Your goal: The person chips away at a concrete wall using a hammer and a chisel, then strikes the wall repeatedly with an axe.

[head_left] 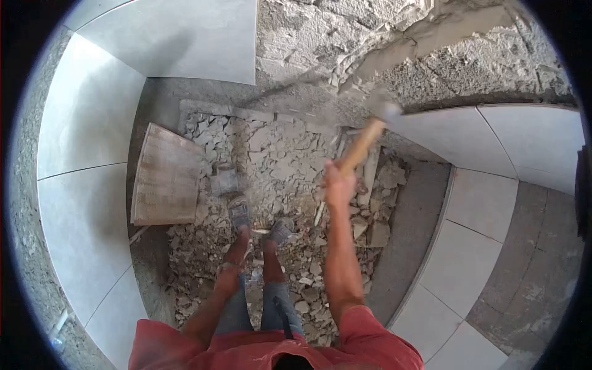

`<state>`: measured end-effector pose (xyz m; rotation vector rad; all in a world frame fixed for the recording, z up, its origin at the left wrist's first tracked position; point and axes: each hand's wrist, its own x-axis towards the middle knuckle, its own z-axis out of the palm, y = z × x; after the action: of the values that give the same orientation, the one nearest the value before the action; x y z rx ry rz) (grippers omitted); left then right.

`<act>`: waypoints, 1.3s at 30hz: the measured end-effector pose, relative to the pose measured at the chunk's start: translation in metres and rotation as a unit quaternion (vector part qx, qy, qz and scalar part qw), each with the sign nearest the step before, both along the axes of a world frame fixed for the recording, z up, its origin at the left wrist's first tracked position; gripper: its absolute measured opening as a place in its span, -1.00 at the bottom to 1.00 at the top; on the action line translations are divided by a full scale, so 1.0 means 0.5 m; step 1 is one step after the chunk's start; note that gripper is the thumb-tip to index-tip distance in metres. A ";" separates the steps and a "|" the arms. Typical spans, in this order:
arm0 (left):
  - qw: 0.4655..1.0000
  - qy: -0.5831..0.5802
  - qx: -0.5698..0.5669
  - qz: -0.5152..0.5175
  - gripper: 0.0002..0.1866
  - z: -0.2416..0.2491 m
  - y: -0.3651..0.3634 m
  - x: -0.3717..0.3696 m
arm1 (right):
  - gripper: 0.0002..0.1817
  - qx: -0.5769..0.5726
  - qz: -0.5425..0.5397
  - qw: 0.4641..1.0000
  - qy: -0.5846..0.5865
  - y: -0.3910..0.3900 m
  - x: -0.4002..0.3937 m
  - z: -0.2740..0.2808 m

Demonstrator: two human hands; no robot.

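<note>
My right hand (pixel 340 184) is closed around the wooden handle of a hammer (pixel 365 142). The hammer's head is motion-blurred at the lower edge of the rough, broken wall (pixel 431 74), just left of the right wall tiles. On the left, my forearm reaches down over my leg, with a band at the wrist. My left hand (pixel 238 245) seems to be just beyond the band, near my shoe; its fingers cannot be made out against the leg and shoe.
Broken rubble (pixel 277 154) covers the floor around my feet. A stack of tiles (pixel 166 179) stands at left. Pale tiles (pixel 86 111) line the left wall; a tiled ledge (pixel 456 265) runs along the right. A grey block-like object (pixel 225 179) lies ahead of my shoes.
</note>
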<state>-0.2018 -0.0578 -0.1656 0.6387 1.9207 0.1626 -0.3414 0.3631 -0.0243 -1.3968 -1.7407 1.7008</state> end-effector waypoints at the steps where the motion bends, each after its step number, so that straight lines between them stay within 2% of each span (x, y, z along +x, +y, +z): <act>1: 0.999 -0.036 0.002 0.016 -0.63 -0.006 0.016 -0.025 | -0.83 -0.052 -0.065 0.984 0.156 0.043 0.015 -0.014; 2: 0.999 -0.035 0.001 0.016 -0.63 -0.005 0.019 -0.028 | -0.82 -0.106 -0.129 0.938 0.304 0.064 0.017 -0.003; 3: 0.999 -0.026 0.013 0.016 -0.62 -0.003 0.018 -0.025 | -0.82 -0.106 -0.131 0.938 0.303 0.074 0.013 0.003; 4: 0.999 -0.014 0.028 0.017 -0.62 -0.005 0.025 -0.026 | -0.83 0.104 -0.031 0.915 0.388 0.080 -0.028 0.062; 5: 0.999 -0.016 0.026 0.016 -0.62 0.005 0.028 -0.024 | -0.83 0.305 0.068 0.839 0.446 0.082 -0.055 0.089; 7: 0.999 0.032 0.011 0.010 -0.60 0.021 0.036 -0.033 | -0.86 0.363 0.050 0.838 0.404 0.069 -0.079 -0.016; 8: 0.999 0.033 0.009 0.011 -0.60 0.013 0.033 -0.033 | -0.87 0.250 0.067 0.951 0.172 0.046 -0.082 -0.079; 9: 0.999 0.023 0.015 0.017 -0.60 0.006 0.022 -0.024 | -0.87 0.115 0.076 0.987 -0.081 0.023 -0.067 -0.135; 10: 0.999 0.019 0.024 0.020 -0.59 -0.006 0.021 -0.024 | -0.88 -0.029 0.040 0.997 -0.062 0.017 -0.057 -0.175; 11: 0.999 0.027 0.026 0.015 -0.59 -0.020 0.012 -0.027 | -0.87 -0.173 0.005 0.984 -0.033 0.012 -0.075 -0.175; 12: 0.998 0.059 0.020 -0.018 -0.58 -0.029 0.003 -0.019 | -0.87 -0.171 0.007 0.985 -0.024 0.020 -0.081 -0.168; 14: 0.996 0.070 0.007 -0.050 -0.58 -0.007 -0.003 0.002 | -0.87 -0.058 0.034 0.998 -0.021 0.014 -0.034 -0.075; 16: 0.998 -0.029 -0.051 0.015 -0.58 0.032 0.058 -0.057 | -0.85 0.150 0.006 0.983 0.110 0.032 -0.012 -0.035; 17: 0.998 -0.026 -0.051 0.015 -0.58 0.044 0.069 -0.069 | -0.85 0.150 0.006 0.982 0.112 0.046 -0.031 0.006; 18: 0.999 -0.016 -0.047 -0.006 -0.58 0.058 0.071 -0.071 | -0.84 0.232 0.019 0.932 0.278 0.056 -0.056 0.055; 19: 0.999 -0.003 -0.042 -0.025 -0.57 0.060 0.074 -0.074 | -0.83 0.306 0.032 0.846 0.435 0.067 -0.080 0.075; 20: 0.999 -0.004 -0.044 -0.026 -0.57 0.052 0.067 -0.071 | -0.83 0.305 0.031 0.847 0.435 0.069 -0.088 0.038; 22: 0.998 0.029 -0.016 -0.063 -0.55 0.021 0.044 -0.053 | -0.82 0.429 -0.003 0.858 0.282 0.055 -0.098 -0.106; 23: 0.998 0.027 -0.017 -0.061 -0.55 -0.003 0.029 -0.035 | -0.81 0.157 0.046 0.981 0.105 0.038 -0.094 -0.194; 24: 0.999 0.010 -0.008 -0.041 -0.55 -0.031 0.010 -0.015 | -0.81 -0.133 0.083 0.984 -0.087 0.026 -0.079 -0.247; 26: 1.000 0.014 0.006 -0.020 -0.55 -0.033 0.029 -0.059 | -0.80 -0.097 0.060 0.989 -0.096 0.013 -0.064 -0.205; 28: 0.993 -0.055 -0.090 -0.049 -0.59 0.073 0.087 -0.087 | -0.79 -0.069 0.042 0.989 -0.127 -0.005 -0.037 -0.136; 30: 0.996 -0.047 -0.069 -0.024 -0.60 0.072 0.071 -0.063 | -0.77 0.147 0.006 0.988 0.054 -0.005 -0.021 -0.033; 31: 0.999 -0.019 -0.044 0.008 -0.61 0.051 0.072 -0.071 | -0.77 0.150 0.007 0.987 0.062 0.009 -0.054 0.010; 32: 0.999 -0.021 -0.047 0.006 -0.61 0.042 0.052 -0.060 | -0.78 0.243 -0.009 0.932 0.270 0.015 -0.077 0.049; 33: 0.999 0.035 0.037 -0.010 -0.63 0.025 0.036 -0.052 | -0.78 0.324 -0.024 0.823 0.466 0.024 -0.100 0.061; 34: 0.988 0.092 0.121 -0.025 -0.65 0.013 0.028 -0.048 | -0.78 0.322 -0.023 0.822 0.469 0.033 -0.112 0.026; 35: 0.988 0.093 0.118 -0.026 -0.65 0.011 0.030 -0.050 | -0.78 0.335 0.030 0.843 0.420 0.039 -0.113 -0.041; 36: 0.998 0.048 0.047 -0.003 -0.67 0.013 0.040 -0.052 | -0.77 0.344 0.083 0.860 0.368 0.039 -0.105 -0.107; 37: 0.999 0.003 -0.022 0.024 -0.69 0.016 0.046 -0.047 | -0.78 0.113 0.074 0.974 0.184 0.010 -0.103 -0.181; 38: 1.000 0.001 -0.022 0.022 -0.69 0.017 0.040 -0.033 | -0.79 -0.128 0.054 0.990 -0.020 -0.017 -0.099 -0.227; 39: 1.000 0.001 -0.012 0.024 -0.70 0.011 0.034 -0.025 | -0.79 -0.127 0.051 0.990 -0.018 -0.021 -0.087 -0.209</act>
<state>-0.2146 -0.0409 -0.1601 0.5770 1.9372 0.1697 -0.3847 0.3526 -0.1289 -1.4717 -1.6874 2.0232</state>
